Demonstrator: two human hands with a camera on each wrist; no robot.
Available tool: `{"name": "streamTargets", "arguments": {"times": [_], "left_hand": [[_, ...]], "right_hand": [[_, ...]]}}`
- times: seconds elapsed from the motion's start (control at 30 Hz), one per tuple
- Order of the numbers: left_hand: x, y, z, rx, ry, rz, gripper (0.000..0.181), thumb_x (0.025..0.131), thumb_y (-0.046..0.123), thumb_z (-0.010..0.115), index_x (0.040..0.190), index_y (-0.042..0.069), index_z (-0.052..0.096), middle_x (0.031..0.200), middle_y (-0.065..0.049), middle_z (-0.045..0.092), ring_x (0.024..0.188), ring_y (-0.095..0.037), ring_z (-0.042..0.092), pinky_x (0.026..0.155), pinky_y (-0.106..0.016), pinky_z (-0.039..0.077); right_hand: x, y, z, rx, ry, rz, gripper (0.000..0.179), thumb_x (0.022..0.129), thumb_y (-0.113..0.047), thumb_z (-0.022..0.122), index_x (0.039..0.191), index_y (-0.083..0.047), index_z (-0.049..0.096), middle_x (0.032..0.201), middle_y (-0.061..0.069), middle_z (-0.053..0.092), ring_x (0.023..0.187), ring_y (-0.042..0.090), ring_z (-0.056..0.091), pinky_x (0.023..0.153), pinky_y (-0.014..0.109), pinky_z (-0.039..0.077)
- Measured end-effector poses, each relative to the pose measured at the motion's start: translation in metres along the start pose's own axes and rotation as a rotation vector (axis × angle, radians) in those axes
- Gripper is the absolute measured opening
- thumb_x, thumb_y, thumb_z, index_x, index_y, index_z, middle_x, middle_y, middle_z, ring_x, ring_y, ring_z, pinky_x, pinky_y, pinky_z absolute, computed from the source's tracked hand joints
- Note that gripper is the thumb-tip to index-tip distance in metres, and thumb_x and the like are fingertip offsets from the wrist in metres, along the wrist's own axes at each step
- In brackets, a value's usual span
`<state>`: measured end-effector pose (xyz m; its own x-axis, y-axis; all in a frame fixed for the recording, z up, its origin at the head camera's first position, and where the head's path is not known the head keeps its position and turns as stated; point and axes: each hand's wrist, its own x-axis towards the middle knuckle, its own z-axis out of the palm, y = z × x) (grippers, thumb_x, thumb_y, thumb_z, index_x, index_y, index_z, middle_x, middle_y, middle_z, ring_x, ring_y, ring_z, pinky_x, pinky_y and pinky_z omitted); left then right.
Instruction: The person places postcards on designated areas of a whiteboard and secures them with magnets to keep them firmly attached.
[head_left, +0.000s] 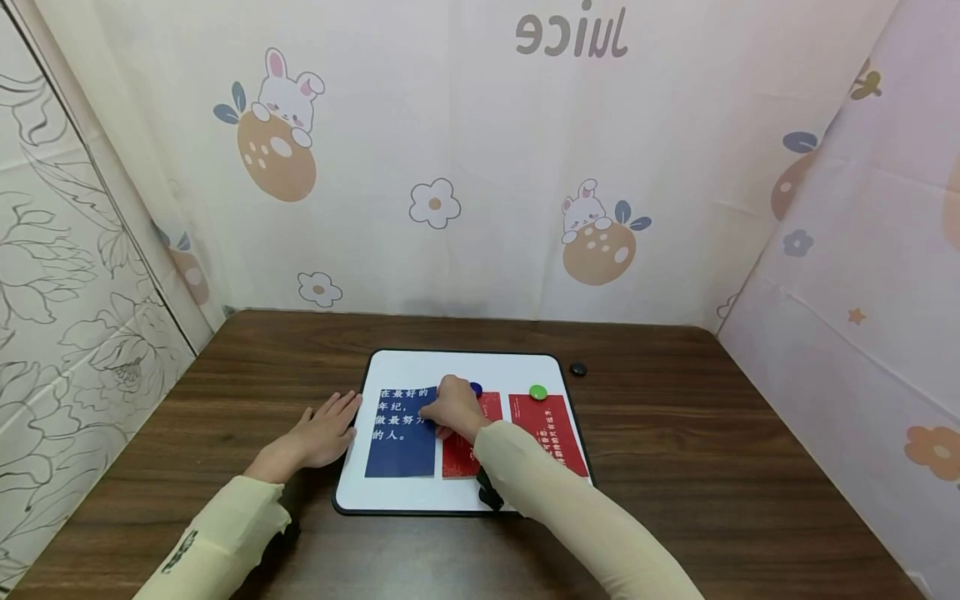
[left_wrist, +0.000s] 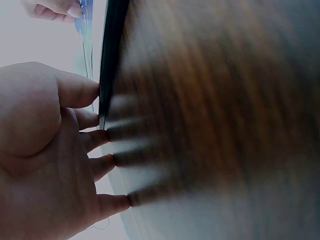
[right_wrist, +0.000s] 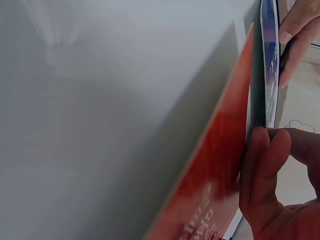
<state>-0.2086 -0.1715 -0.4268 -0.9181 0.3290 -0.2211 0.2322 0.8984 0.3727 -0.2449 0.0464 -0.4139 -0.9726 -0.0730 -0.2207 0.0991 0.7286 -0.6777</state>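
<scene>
A white magnetic board [head_left: 390,497] with a black frame lies on the table, bearing one blue card [head_left: 401,457] and two red cards. With thumb and fingers, my right hand [head_left: 457,407] pinches the right edge of the blue card, which carries white lettering. Beside it, the middle red card [head_left: 459,460] is partly covered by that hand and sleeve. My left hand [head_left: 324,435] rests at the board's left edge, fingers spread; in the left wrist view its fingertips touch the tabletop and its thumb is at the black frame [left_wrist: 111,55].
A green magnet [head_left: 537,392] sits at the top of the right red card [head_left: 534,412], and a blue magnet [head_left: 476,388] at the top of the middle one. One black round piece [head_left: 578,368] lies on the wooden table [head_left: 675,433]. Printed curtains [head_left: 495,267] stand behind.
</scene>
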Motion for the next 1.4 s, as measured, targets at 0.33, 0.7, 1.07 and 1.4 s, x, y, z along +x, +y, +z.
{"name": "streamTargets", "arguments": {"times": [0.33,0.7,1.07,1.4], "left_hand": [[0.0006,0.0013,-0.0004,0.004,0.001,-0.003,0.057,0.1,0.017,0.043,0.15,-0.002,0.021,0.154,-0.026,0.017,0.141,-0.044,0.009,0.105,-0.068,0.007],[-0.0004,0.0022,0.0,0.001,0.0,-0.006,0.057,0.1,0.016,0.043,0.149,-0.003,0.021,0.154,-0.026,0.017,0.141,-0.045,0.009,0.105,-0.068,0.006],[-0.0017,0.0021,-0.0002,-0.005,0.007,-0.003,0.057,0.1,0.016,0.043,0.149,-0.003,0.022,0.153,-0.026,0.018,0.14,-0.045,0.01,0.104,-0.068,0.007],[-0.0007,0.001,0.0013,0.008,0.008,-0.004,0.057,0.1,0.017,0.043,0.149,-0.004,0.022,0.153,-0.027,0.018,0.14,-0.045,0.01,0.104,-0.069,0.007]], "right_hand": [[0.0023,-0.0022,-0.0009,-0.042,-0.005,0.002,0.055,0.081,-0.019,0.078,0.121,0.007,0.049,0.065,0.011,0.058,0.044,0.019,0.061,0.043,0.022,0.048],[0.0003,-0.0034,-0.001,-0.03,-0.005,0.024,0.094,0.076,-0.015,0.08,0.147,0.0,0.02,0.085,0.012,0.056,0.048,0.021,0.061,0.047,0.023,0.05],[-0.0027,-0.0039,-0.0019,-0.028,-0.021,0.005,0.094,0.076,-0.014,0.08,0.147,-0.001,0.02,0.085,0.011,0.057,0.048,0.022,0.061,0.048,0.024,0.05],[-0.0011,-0.0055,0.0034,-0.07,-0.003,-0.065,0.087,0.08,-0.012,0.077,0.147,-0.001,0.022,0.112,0.018,0.058,0.047,0.021,0.06,0.044,0.023,0.048]]}}
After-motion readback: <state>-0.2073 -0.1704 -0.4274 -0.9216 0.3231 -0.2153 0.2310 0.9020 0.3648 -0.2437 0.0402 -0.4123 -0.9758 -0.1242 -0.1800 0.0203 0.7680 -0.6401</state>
